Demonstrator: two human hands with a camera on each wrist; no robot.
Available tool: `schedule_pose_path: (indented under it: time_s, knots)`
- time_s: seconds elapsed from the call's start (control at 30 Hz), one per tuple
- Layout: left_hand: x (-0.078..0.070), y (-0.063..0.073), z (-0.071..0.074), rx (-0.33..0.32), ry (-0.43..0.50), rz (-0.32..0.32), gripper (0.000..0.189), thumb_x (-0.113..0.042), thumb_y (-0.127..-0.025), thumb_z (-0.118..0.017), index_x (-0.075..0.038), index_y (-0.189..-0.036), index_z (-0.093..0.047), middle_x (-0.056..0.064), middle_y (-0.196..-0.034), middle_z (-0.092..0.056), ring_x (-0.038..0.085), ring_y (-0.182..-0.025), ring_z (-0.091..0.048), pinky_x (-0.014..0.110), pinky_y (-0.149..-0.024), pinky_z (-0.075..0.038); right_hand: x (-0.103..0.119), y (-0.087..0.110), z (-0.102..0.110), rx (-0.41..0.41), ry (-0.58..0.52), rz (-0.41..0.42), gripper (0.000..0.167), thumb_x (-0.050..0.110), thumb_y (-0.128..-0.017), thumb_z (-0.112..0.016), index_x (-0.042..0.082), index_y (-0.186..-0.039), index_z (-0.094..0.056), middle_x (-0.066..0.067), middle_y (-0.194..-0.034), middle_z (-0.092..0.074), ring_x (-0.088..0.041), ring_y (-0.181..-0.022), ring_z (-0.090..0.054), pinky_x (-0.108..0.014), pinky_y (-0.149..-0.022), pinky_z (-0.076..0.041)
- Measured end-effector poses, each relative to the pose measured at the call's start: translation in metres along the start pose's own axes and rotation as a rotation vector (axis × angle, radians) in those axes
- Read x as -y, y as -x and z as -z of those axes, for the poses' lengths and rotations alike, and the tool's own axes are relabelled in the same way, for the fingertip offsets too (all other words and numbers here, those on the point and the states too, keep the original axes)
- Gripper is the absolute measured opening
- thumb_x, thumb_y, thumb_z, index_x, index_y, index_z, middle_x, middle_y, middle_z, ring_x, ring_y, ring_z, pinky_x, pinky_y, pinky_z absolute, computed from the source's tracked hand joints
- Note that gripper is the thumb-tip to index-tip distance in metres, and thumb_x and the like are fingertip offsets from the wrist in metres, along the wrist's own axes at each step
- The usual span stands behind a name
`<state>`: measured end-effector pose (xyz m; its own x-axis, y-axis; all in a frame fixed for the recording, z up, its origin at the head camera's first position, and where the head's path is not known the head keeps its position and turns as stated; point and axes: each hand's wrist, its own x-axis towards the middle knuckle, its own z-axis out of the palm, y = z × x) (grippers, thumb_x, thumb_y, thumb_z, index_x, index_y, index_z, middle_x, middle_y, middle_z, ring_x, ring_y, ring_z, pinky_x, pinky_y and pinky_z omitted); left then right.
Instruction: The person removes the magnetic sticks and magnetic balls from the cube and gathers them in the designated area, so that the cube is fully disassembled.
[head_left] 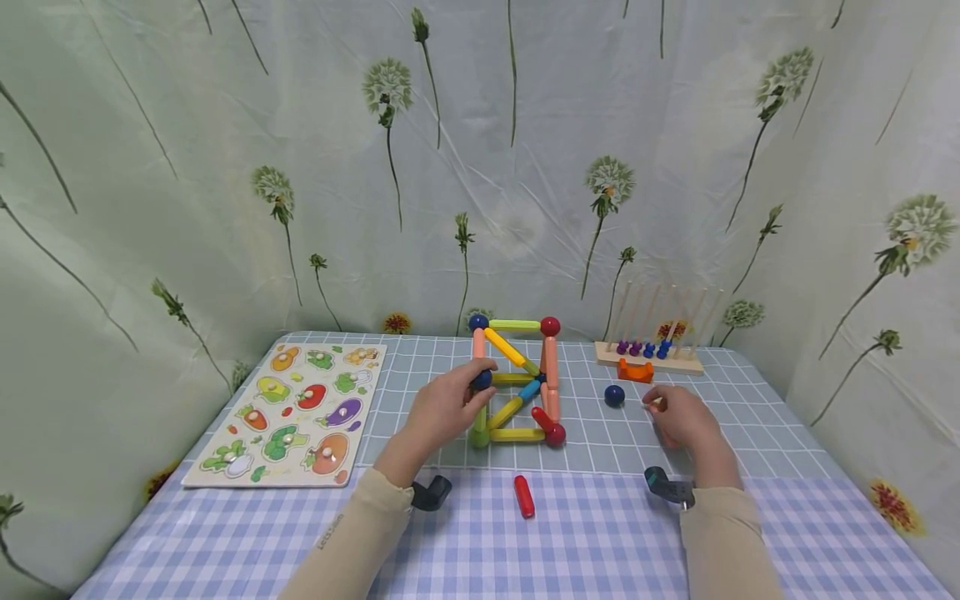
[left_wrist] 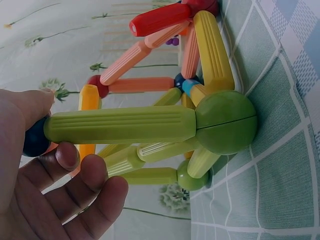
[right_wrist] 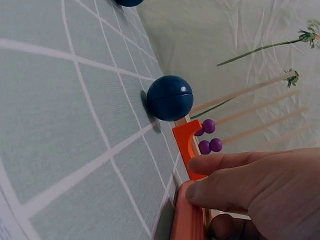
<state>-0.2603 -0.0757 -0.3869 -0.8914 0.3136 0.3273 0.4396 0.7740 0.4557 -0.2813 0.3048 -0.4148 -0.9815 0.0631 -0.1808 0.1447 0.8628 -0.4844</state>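
Observation:
My left hand (head_left: 442, 404) pinches a dark blue ball (head_left: 482, 380) between thumb and fingers. That ball sits at the top of an upright light green rod (left_wrist: 120, 125), whose lower end meets a green ball (left_wrist: 227, 122) on the table. Both belong to a frame of coloured rods and balls, with a red ball (head_left: 555, 434) at its near right corner and a short red rod (head_left: 540, 418) tilted up from it. Over on the right, my right hand (head_left: 681, 417) grips a salmon rod (right_wrist: 187, 215) low at the tabletop, with fingers along its sides.
A loose dark blue ball (head_left: 614, 395) lies left of the right hand. Behind are an orange curved block (head_left: 635, 371) and a wooden peg rack (head_left: 686, 364) with beads. One red rod (head_left: 524, 497) lies in front. At left is a vegetable puzzle board (head_left: 251, 400).

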Motion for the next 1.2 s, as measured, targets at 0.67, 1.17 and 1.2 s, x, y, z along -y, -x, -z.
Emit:
schedule_pose_path:
  time_s: [0.67,1.17,1.2]
  knots:
    - [0.0,0.0,0.001,-0.006,0.004,0.001,0.038,-0.039,-0.097,-0.065,-0.034,-0.133,-0.055,-0.007,-0.085,-0.056,0.013,-0.076,-0.053,0.025,-0.064,-0.046,0.047,0.009,0.006,-0.155,-0.194,0.141,0.029,0.022,-0.103,-0.052,0.009,-0.126,-0.061,-0.017,-0.116,-0.06,-0.029,-0.097,-0.051,-0.032,-0.075,-0.044]
    - [0.0,0.0,0.0,-0.018,-0.011,-0.012,0.037,-0.039,-0.097,-0.064,-0.033,-0.133,-0.055,-0.005,-0.085,-0.057,0.013,-0.075,-0.052,0.026,-0.063,-0.045,0.077,0.007,-0.014,-0.059,-0.145,0.366,0.024,0.019,-0.097,-0.063,0.009,-0.119,-0.067,-0.01,-0.095,-0.066,-0.019,-0.077,-0.055,-0.026,-0.066,-0.05]
    - [0.0,0.001,0.0,-0.018,-0.012,-0.013,0.038,-0.039,-0.097,-0.064,-0.033,-0.133,-0.055,-0.005,-0.084,-0.056,0.013,-0.075,-0.052,0.025,-0.063,-0.045,0.079,0.007,-0.016,-0.051,-0.144,0.37,0.024,0.019,-0.097,-0.064,0.009,-0.119,-0.067,-0.009,-0.094,-0.066,-0.019,-0.077,-0.055,-0.026,-0.066,-0.05]
